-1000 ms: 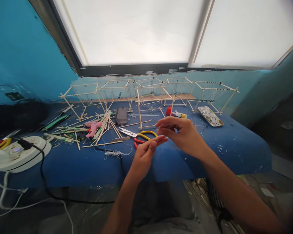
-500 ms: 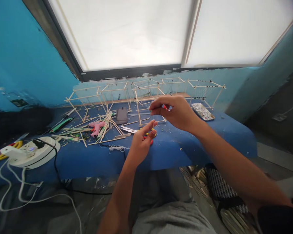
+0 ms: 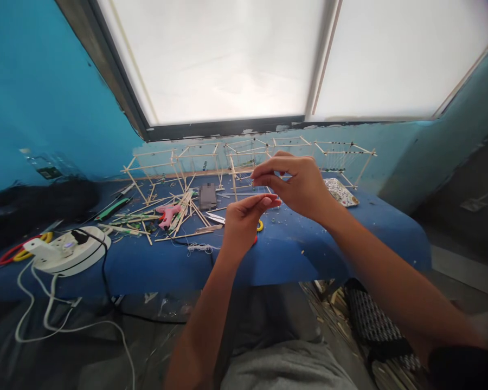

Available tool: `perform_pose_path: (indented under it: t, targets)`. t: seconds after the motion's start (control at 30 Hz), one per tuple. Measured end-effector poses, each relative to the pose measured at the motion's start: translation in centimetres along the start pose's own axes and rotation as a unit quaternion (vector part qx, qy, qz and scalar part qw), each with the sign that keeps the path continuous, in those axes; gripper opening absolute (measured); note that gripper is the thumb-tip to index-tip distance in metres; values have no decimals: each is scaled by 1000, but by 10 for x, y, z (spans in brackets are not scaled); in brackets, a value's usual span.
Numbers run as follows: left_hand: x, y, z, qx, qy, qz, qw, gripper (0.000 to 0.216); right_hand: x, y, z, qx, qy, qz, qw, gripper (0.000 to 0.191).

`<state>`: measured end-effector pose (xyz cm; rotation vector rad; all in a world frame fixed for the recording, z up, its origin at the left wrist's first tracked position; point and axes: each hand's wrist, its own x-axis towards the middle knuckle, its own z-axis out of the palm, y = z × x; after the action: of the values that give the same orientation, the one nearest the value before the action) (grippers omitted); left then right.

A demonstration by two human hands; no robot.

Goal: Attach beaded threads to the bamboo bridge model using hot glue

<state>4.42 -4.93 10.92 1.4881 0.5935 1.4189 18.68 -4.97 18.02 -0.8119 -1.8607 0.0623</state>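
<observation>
My left hand and my right hand are raised close together above the blue table. Each hand pinches thumb against fingertips, the right one just above the left. Whatever they pinch is too thin to make out. Right behind the left hand lie scissors with yellow and red handles, partly hidden by it. A tangle of white thread rests near the table's front edge, left of my left wrist.
Wooden stick frames line the back of the table under the window. Loose sticks, a pink glue gun and a dark flat device lie at centre left. A round white power strip with cables sits far left, a patterned tray right.
My left hand has risen toward the right hand, and both have lifted away from the table. The view has shifted slightly, so the table sits a little further right.
</observation>
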Motion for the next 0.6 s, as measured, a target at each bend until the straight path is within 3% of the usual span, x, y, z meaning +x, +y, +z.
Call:
perform_pose_path:
  t: [0.23, 0.37, 0.5, 0.6]
  targets:
    - [-15, -6, 5, -25, 9, -64, 998, 29, 6, -3, -5, -13, 35, 9, 999, 13]
    - [-29, -17, 5, -48, 23, -123, 991, 32, 8, -1, -6, -14, 29, 7, 999, 14]
    - [-43, -31, 1, -63, 23, -141, 988, 38, 10, 2, -6, 8, 29, -15, 999, 12]
    - [-47, -31, -15, 44, -7, -152, 987, 38, 11, 2, -5, 14, 27, -18, 999, 9]
